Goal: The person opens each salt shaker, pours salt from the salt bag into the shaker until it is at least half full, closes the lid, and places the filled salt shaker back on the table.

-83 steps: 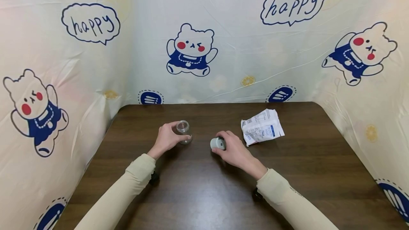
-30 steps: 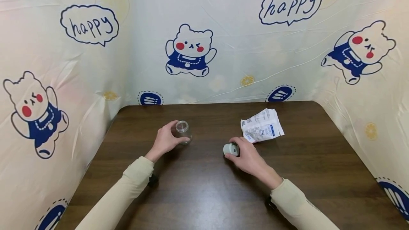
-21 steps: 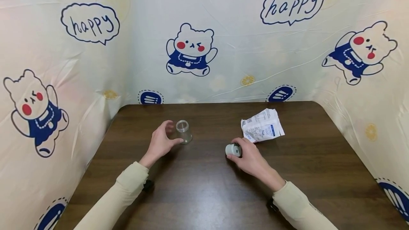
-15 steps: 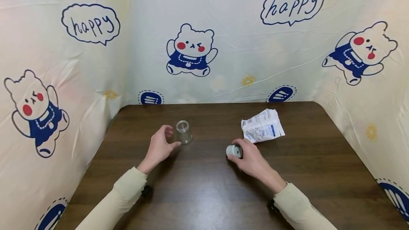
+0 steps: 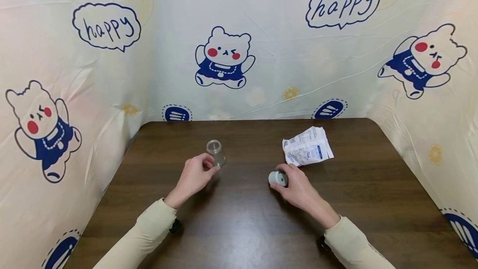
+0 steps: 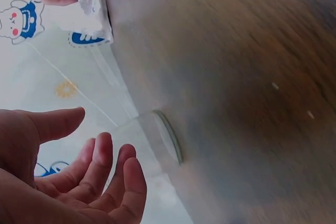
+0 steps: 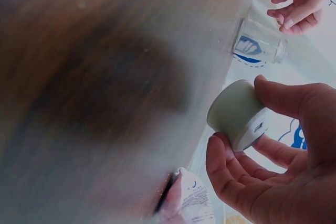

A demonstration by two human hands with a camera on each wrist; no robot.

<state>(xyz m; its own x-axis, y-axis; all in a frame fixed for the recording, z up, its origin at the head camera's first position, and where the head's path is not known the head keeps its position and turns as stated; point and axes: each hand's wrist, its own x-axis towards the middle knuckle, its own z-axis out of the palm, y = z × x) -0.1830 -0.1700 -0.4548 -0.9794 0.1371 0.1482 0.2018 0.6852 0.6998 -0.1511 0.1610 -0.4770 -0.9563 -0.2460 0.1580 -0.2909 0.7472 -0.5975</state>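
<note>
A clear glass jar [image 5: 215,155] without a lid stands upright on the brown table. My left hand [image 5: 196,175] is at its near left side, thumb and fingers loosely bent and holding nothing. In the left wrist view a gap shows between the thumb and fingers of the left hand [image 6: 89,171], with the jar [image 6: 165,137] partly hidden beyond them. Farther right, my right hand [image 5: 298,186] grips a pale grey-green, round cap [image 5: 277,178] tilted on its side. The right wrist view has this cap [image 7: 236,111] pinched between thumb and fingers, a small dark square on its end.
Behind the right hand lies a crumpled white packet [image 5: 308,146] with blue and dark print. A patterned curtain [image 5: 261,53] encloses the back and sides of the wooden table [image 5: 231,227].
My left hand has let go of the jar, drawn back left, then come round to its near side. The right hand has carried the cap rightward and closer to me.
</note>
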